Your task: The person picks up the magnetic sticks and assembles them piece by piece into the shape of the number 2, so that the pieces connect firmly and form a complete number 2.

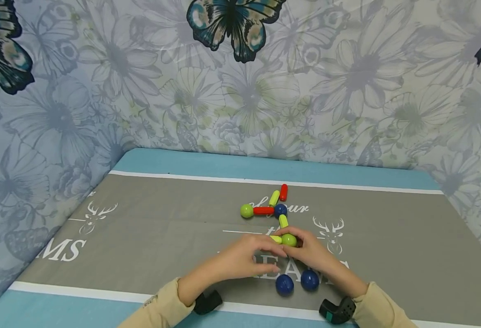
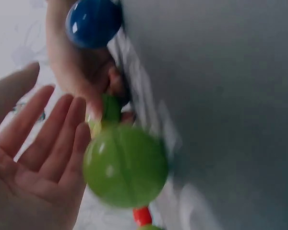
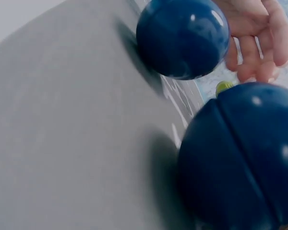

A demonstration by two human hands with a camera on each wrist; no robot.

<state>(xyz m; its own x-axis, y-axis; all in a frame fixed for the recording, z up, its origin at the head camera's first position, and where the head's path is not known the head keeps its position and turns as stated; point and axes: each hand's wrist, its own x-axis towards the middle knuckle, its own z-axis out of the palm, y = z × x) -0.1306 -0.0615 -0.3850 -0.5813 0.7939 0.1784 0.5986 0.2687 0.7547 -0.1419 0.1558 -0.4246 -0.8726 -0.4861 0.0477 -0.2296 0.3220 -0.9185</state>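
Note:
My right hand [image 1: 310, 246] holds a lime-green ball [image 1: 289, 240] between thumb and fingers. From that ball a yellow-green rod [image 1: 283, 221] runs up to a dark blue ball [image 1: 280, 210], and another short yellow-green rod [image 1: 276, 239] points left. My left hand [image 1: 244, 257] is just left of it, its fingers extended; in the left wrist view they are straight beside a large green ball [image 2: 126, 166], which the left hand hides from the head view. A red rod [image 1: 263, 211] joins the blue ball to another green ball [image 1: 246, 211].
Two loose blue balls, the left one [image 1: 284, 284] and the right one [image 1: 310, 280], lie near my wrists. Beyond the joined pieces are a yellow-green rod [image 1: 274, 198] and a red rod [image 1: 283, 192]. A grey printed cloth [image 1: 162, 228] covers the table, with a patterned curtain behind.

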